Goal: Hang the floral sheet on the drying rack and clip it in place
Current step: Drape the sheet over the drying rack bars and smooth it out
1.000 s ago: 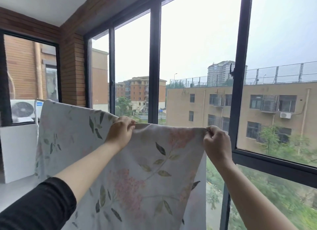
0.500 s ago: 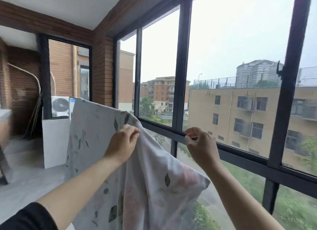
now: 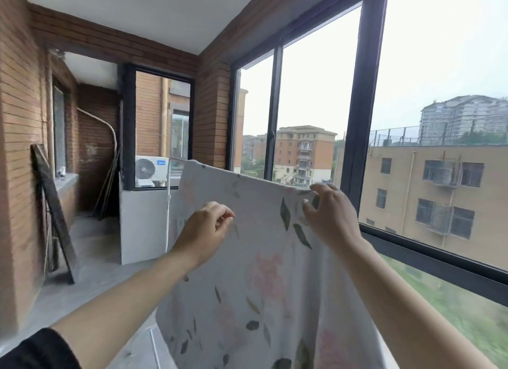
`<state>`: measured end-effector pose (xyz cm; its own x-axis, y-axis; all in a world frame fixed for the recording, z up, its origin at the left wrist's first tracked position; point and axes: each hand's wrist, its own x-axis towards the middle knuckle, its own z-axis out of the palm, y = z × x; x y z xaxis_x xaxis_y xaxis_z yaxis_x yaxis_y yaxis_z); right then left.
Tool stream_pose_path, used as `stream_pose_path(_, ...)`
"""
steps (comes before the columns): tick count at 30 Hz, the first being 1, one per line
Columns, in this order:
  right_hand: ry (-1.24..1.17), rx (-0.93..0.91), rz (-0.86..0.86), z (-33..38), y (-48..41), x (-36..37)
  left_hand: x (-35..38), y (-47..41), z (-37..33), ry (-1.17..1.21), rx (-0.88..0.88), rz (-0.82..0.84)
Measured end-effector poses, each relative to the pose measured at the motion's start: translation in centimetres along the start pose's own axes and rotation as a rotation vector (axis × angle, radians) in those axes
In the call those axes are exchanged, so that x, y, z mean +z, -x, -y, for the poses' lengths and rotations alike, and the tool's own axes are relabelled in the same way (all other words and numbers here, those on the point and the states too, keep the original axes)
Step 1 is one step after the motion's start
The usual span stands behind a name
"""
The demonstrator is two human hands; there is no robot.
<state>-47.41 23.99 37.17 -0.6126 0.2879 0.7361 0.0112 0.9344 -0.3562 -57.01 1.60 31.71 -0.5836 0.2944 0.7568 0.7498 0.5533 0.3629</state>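
Note:
The floral sheet (image 3: 255,261), white with pink flowers and dark leaves, hangs in front of me, its top edge running straight from upper left to my right hand. My right hand (image 3: 330,217) pinches that top edge between thumb and fingers. My left hand (image 3: 204,230) is in front of the sheet, below the edge, with its fingers curled; whether it holds cloth I cannot tell. A thin white upright (image 3: 167,217) of the drying rack shows at the sheet's left side, and the sheet hides the rest of the rack.
A dark-framed window wall (image 3: 354,137) runs along the right, close behind the sheet. A white low wall (image 3: 143,225) with an air-conditioner unit (image 3: 150,171) behind it stands ahead. A dark board (image 3: 53,212) leans on the left brick wall. Grey floor (image 3: 90,280) lies between.
My view swung left along the balcony. The sagging sheet now hangs flat with a straight top edge. My right hand went from off the cloth to pinching the edge; my left hand dropped below it.

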Motion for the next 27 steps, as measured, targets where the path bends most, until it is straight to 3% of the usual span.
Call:
stream_pose_path(14,0.523,-0.022,0.171,2.7,-7.5,6.9,1.4,-6.5,8.5,0.047,0.049,0.029)
stream_pose_path(27,0.543,-0.099,0.178,5.9,-14.5,18.1,4.1,-15.0,19.5,0.064,0.086,0.069)
